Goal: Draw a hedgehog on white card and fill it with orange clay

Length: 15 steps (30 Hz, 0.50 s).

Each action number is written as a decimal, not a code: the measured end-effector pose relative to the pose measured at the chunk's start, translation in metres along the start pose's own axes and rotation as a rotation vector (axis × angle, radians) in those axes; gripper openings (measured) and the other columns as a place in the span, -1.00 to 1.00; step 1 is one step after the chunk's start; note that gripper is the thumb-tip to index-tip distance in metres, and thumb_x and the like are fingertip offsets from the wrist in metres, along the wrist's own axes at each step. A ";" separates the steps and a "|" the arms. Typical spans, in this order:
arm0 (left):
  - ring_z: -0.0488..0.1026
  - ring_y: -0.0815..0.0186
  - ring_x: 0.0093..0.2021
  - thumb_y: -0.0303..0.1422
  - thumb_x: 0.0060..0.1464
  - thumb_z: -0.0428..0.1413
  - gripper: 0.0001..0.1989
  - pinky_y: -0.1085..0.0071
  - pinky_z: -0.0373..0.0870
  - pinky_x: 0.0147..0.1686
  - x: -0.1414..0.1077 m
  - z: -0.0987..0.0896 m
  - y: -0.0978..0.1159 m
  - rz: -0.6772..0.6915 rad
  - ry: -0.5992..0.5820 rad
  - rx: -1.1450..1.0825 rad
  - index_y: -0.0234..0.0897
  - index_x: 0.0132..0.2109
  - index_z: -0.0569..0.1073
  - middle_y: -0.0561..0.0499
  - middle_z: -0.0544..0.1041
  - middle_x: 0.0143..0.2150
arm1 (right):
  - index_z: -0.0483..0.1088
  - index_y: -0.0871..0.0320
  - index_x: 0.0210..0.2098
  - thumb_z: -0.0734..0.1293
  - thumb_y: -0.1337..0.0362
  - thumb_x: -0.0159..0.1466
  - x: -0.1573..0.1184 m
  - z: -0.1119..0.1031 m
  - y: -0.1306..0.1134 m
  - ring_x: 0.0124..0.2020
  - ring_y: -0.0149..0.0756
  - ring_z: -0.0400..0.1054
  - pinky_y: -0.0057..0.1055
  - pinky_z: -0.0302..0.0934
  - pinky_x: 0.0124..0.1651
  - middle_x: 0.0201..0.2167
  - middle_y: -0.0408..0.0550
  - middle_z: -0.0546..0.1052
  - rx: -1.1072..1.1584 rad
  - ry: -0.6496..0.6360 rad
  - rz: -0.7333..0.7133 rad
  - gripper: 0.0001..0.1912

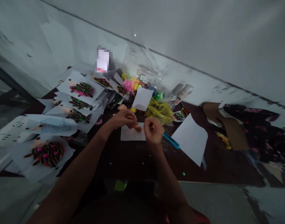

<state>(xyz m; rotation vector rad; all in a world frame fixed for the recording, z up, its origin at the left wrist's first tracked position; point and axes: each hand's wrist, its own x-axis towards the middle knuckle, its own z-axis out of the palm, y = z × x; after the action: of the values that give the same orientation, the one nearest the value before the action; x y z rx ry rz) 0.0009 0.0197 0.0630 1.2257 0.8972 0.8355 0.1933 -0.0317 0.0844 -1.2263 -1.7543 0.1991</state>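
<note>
My left hand [122, 119] is closed, with an orange-brown, soft-looking lump [132, 125] at its fingertips. Just right of it, my right hand [153, 129] is curled into a fist; whatever is in its fingers is hidden. Beneath both hands lies a small white sheet [126, 137] with a pale pinkish shape and an orange-brown patch [139, 129] on it. A turquoise strip-like tool [171, 140] rests on the table beside my right wrist.
Hedgehog pictures with dark spikes [83, 89] are piled at left. Behind my hands are a yellow plastic bag [159, 112], a white card [143, 99] and colourful lumps [130, 84]. White paper [191, 137], brown cardboard [233, 130] and dark flowered cloth [256, 133] lie right.
</note>
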 end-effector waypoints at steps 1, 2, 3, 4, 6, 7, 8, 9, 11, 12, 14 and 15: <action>0.48 0.36 -0.52 -0.34 -0.16 0.39 -0.72 0.41 0.48 -0.46 -0.001 -0.002 0.000 0.017 0.050 0.022 -0.35 -0.35 0.47 0.04 0.52 -0.52 | 0.51 0.11 -0.25 0.21 0.15 0.41 0.002 -0.004 0.002 -0.29 -0.23 0.39 -0.25 0.28 -0.12 -0.33 -0.01 0.56 0.029 0.071 0.050 -0.71; 0.48 0.36 -0.52 -0.32 -0.16 0.39 -0.71 0.40 0.47 -0.46 -0.001 -0.004 0.001 0.042 0.100 0.026 -0.34 -0.35 0.46 0.04 0.51 -0.52 | 0.51 0.11 -0.19 0.21 0.12 0.41 0.004 -0.008 0.004 -0.25 -0.21 0.40 -0.23 0.28 -0.10 -0.28 0.00 0.56 0.043 0.122 0.092 -0.71; 0.49 0.35 -0.49 -0.29 -0.14 0.38 -0.69 0.39 0.48 -0.43 -0.002 -0.006 0.001 0.073 0.129 0.013 -0.34 -0.32 0.46 0.03 0.53 -0.48 | 0.51 0.11 -0.12 0.23 0.12 0.40 0.006 -0.012 0.006 -0.22 -0.20 0.40 -0.22 0.28 -0.08 -0.22 0.01 0.56 0.053 0.097 0.095 -0.72; 0.51 0.34 -0.46 -0.24 -0.13 0.37 -0.67 0.38 0.49 -0.41 -0.002 -0.008 0.001 0.089 0.148 0.000 -0.33 -0.28 0.46 0.02 0.55 -0.45 | 0.51 0.10 -0.09 0.25 0.12 0.39 0.006 -0.015 0.008 -0.21 -0.19 0.40 -0.22 0.29 -0.08 -0.19 0.02 0.56 0.051 0.037 0.079 -0.73; 0.52 0.32 -0.42 -0.16 -0.12 0.36 -0.62 0.37 0.50 -0.38 -0.001 -0.013 -0.001 0.091 0.181 0.002 -0.32 -0.25 0.47 0.01 0.57 -0.41 | 0.51 0.10 -0.09 0.28 0.18 0.38 0.002 -0.016 0.013 -0.26 -0.22 0.39 -0.25 0.28 -0.13 -0.24 0.00 0.55 0.012 -0.078 0.045 -0.78; 0.53 0.31 -0.40 -0.14 -0.12 0.36 -0.61 0.37 0.50 -0.36 0.000 -0.015 -0.002 0.099 0.206 0.018 -0.32 -0.25 0.48 0.01 0.57 -0.39 | 0.51 0.11 -0.12 0.30 0.21 0.36 -0.001 -0.015 0.015 -0.26 -0.22 0.38 -0.27 0.28 -0.14 -0.26 -0.01 0.54 -0.021 -0.117 0.043 -0.81; 0.54 0.30 -0.37 -0.13 -0.13 0.35 -0.61 0.38 0.50 -0.33 0.001 -0.016 -0.003 0.115 0.236 0.047 -0.31 -0.26 0.49 0.00 0.58 -0.37 | 0.51 0.12 -0.18 0.31 0.24 0.35 -0.006 -0.013 0.017 -0.24 -0.22 0.38 -0.28 0.26 -0.14 -0.29 -0.02 0.52 -0.066 -0.153 0.041 -0.86; 0.55 0.28 -0.33 -0.13 -0.12 0.34 -0.62 0.38 0.50 -0.29 0.002 -0.017 -0.005 0.137 0.264 0.081 -0.31 -0.26 0.50 0.00 0.59 -0.36 | 0.50 0.12 -0.24 0.32 0.28 0.35 -0.010 -0.011 0.018 -0.23 -0.22 0.37 -0.29 0.24 -0.12 -0.30 -0.03 0.51 -0.115 -0.182 0.035 -0.89; 0.56 0.25 -0.29 -0.13 -0.12 0.33 -0.65 0.37 0.50 -0.24 0.005 -0.018 -0.008 0.174 0.307 0.148 -0.32 -0.28 0.53 -0.02 0.61 -0.35 | 0.51 0.13 -0.29 0.33 0.32 0.36 -0.018 -0.004 0.021 -0.22 -0.23 0.36 -0.29 0.20 -0.11 -0.31 -0.04 0.49 -0.203 -0.213 0.018 -0.88; 0.57 0.23 -0.28 -0.13 -0.11 0.31 -0.65 0.36 0.50 -0.23 0.006 -0.018 -0.009 0.179 0.323 0.170 -0.33 -0.28 0.54 -0.03 0.61 -0.35 | 0.51 0.13 -0.31 0.34 0.30 0.37 -0.021 -0.001 0.021 -0.22 -0.23 0.35 -0.30 0.18 -0.11 -0.32 -0.05 0.48 -0.236 -0.240 0.006 -0.87; 0.58 0.21 -0.29 -0.13 -0.10 0.29 -0.65 0.34 0.51 -0.23 0.008 -0.018 -0.011 0.166 0.352 0.189 -0.34 -0.27 0.56 -0.06 0.63 -0.34 | 0.53 0.11 -0.34 0.38 0.22 0.37 -0.023 0.005 0.023 -0.25 -0.25 0.33 -0.30 0.15 -0.12 -0.35 -0.07 0.46 -0.293 -0.294 -0.020 -0.83; 0.58 0.20 -0.29 -0.13 -0.09 0.28 -0.64 0.34 0.51 -0.23 0.008 -0.018 -0.011 0.150 0.361 0.194 -0.34 -0.26 0.56 -0.07 0.63 -0.34 | 0.53 0.11 -0.35 0.39 0.17 0.37 -0.024 0.008 0.024 -0.26 -0.25 0.32 -0.31 0.13 -0.13 -0.37 -0.07 0.45 -0.319 -0.316 -0.038 -0.80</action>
<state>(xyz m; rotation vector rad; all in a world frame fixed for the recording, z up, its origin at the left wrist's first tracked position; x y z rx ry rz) -0.0117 0.0325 0.0488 1.3453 1.2097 1.1350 0.2040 -0.0362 0.0517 -1.4470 -2.1426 0.0960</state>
